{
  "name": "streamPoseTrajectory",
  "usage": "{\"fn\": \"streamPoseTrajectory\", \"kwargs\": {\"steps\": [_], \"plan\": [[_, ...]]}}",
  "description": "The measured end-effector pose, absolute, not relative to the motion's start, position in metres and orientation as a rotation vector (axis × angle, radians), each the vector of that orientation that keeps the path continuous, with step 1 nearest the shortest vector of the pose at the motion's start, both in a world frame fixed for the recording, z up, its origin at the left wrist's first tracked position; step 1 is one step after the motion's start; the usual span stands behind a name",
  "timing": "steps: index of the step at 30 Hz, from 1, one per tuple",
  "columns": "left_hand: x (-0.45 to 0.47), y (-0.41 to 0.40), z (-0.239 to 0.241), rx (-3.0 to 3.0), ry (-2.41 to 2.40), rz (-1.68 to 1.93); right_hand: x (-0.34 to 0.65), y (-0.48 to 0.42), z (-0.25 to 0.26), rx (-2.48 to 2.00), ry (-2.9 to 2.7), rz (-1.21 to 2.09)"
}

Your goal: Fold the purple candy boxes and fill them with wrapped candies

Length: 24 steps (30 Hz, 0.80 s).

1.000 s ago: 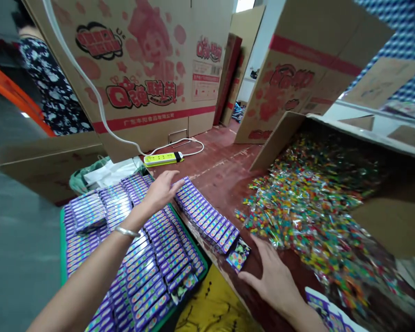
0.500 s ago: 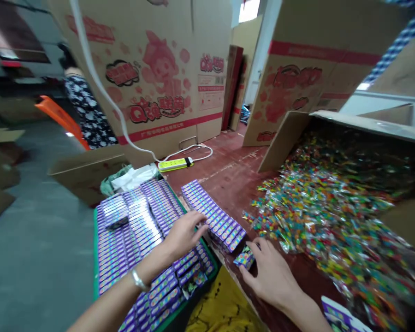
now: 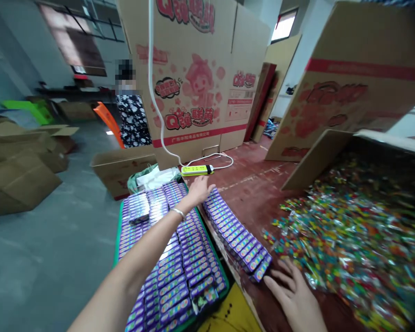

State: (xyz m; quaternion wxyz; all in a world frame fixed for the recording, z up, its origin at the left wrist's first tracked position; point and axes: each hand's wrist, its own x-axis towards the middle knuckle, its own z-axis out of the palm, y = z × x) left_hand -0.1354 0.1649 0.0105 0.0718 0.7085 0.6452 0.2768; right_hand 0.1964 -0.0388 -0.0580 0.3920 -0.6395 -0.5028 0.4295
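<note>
A row of small purple boxes (image 3: 235, 233) lies along the edge of a red-brown table (image 3: 259, 193). My left hand (image 3: 200, 190) is stretched out, open, at the far end of that row. My right hand (image 3: 290, 290) lies flat and open on the table, fingers pressing against the near end of the row. A green crate (image 3: 117, 230) full of the same purple boxes (image 3: 173, 258) sits to the left, below the table edge.
A heap of colourful wrapped sweets (image 3: 349, 244) spills from a tipped cardboard box (image 3: 318, 157) on the right. A yellow power strip (image 3: 197, 170) lies at the table's far end. Large printed cartons (image 3: 200, 74) stand behind. A person in a flowered dress (image 3: 133, 120) stands at the back left.
The loose box by my right hand has joined the near end of the row. My left hand went from the row's middle to its far end. The camera tilted up.
</note>
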Motion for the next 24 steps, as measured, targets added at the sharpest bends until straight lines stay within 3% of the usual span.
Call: {"fn": "streamPoseTrajectory", "kwargs": {"steps": [4,8,15,24], "plan": [[-0.137,0.183,0.000,2.044,1.921,0.595,0.189,-0.043,-0.064,-1.573,-1.174,1.304],[-0.131,0.179,-0.008,2.007,1.881,0.405,0.172,-0.038,-0.059,-1.540,-1.206,1.313],[-0.141,0.157,-0.006,1.936,1.900,0.340,0.179,0.019,-0.018,-1.738,-1.810,0.741],[-0.152,0.136,-0.024,1.963,1.905,0.539,0.198,0.195,-0.001,-1.959,-1.891,0.611]]}}
